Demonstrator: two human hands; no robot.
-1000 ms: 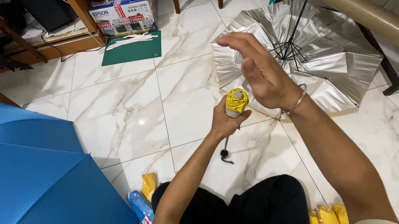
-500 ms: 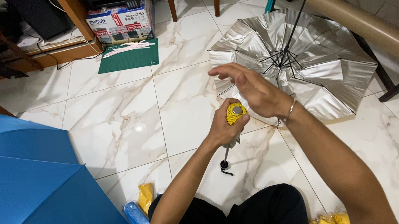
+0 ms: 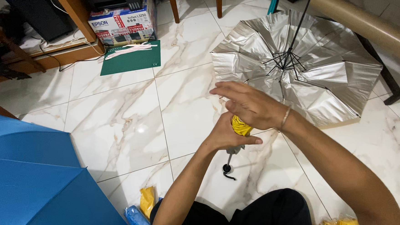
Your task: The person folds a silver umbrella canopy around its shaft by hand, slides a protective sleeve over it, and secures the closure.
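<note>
Seated on a marble tile floor (image 3: 118,126), a person works a folded yellow umbrella (image 3: 240,127) with both hands.

Left hand (image 3: 226,136) is closed around the umbrella's rolled fabric, handle and wrist loop hanging below; right hand (image 3: 250,106) lies flat over the top, fingers loose (not clamped). It looks light, soft and slippery, best held at the stiff shaft. An open silver umbrella (image 3: 298,66) crowds just beyond; a blue umbrella (image 3: 35,189) fills the floor's near left corner.

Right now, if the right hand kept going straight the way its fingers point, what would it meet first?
The right hand points left over the yellow folded umbrella. That way looks free above the bare tile floor; the blue umbrella lies lower left, though depth is unclear.
</note>
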